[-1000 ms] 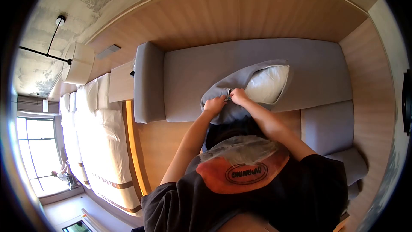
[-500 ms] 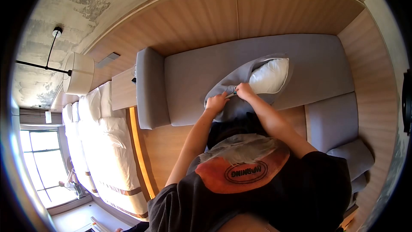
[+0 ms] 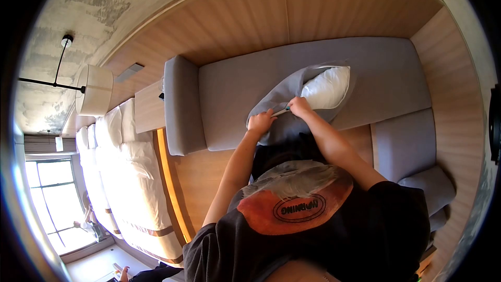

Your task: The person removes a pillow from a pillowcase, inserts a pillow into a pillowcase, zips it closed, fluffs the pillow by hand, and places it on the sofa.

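Observation:
A grey cushion cover lies on the grey sofa, with a white pillow showing through its opening at the right end. My left hand is closed on the cover's near edge toward its left end. Further right, my right hand pinches the same edge, close beside the white pillow. A narrow strip of the edge runs taut between the two hands. A small greenish spot shows at my right fingertips, too small to make out.
The grey sofa stands against a wood-panelled wall. A white bed and a lamp are at left. Grey cushions lie at right. One person is near the window; another person's hand shows at lower left.
My hands have moved farther apart along the cover's edge, the right one shifting up and right. The view has shifted slightly. Another person's hand and dark clothing have come further into view at lower left.

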Demonstrator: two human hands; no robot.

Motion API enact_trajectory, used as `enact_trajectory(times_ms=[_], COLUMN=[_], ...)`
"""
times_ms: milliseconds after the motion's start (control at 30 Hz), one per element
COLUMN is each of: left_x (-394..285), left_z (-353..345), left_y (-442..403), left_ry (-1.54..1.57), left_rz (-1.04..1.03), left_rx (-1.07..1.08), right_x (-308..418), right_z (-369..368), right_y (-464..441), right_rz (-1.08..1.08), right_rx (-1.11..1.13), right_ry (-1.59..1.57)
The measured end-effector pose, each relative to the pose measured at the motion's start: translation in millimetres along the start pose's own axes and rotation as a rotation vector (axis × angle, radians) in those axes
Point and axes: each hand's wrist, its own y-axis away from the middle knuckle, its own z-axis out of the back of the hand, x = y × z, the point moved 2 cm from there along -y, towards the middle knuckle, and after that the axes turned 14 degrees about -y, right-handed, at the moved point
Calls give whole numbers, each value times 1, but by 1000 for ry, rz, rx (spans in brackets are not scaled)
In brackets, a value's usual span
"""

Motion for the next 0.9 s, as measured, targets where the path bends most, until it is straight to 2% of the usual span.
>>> enact_trajectory(times_ms=[100,200,300,900], left_x=[0,4,9,12], left_z=[0,4,6,-3], left_y=[0,4,8,11], left_ry=[-9,-12,-20,-48], left_rz=[4,20,30,5], left_rx=[9,-13,-4,-53], right_x=[-1,-8,-8,-6], right_z=[1,5,13,15], right_y=[0,1,8,13], right_rz=[18,-58,-14,-52], right_rx=[9,-73,-103,-82], right_ry=[16,0,8,2])
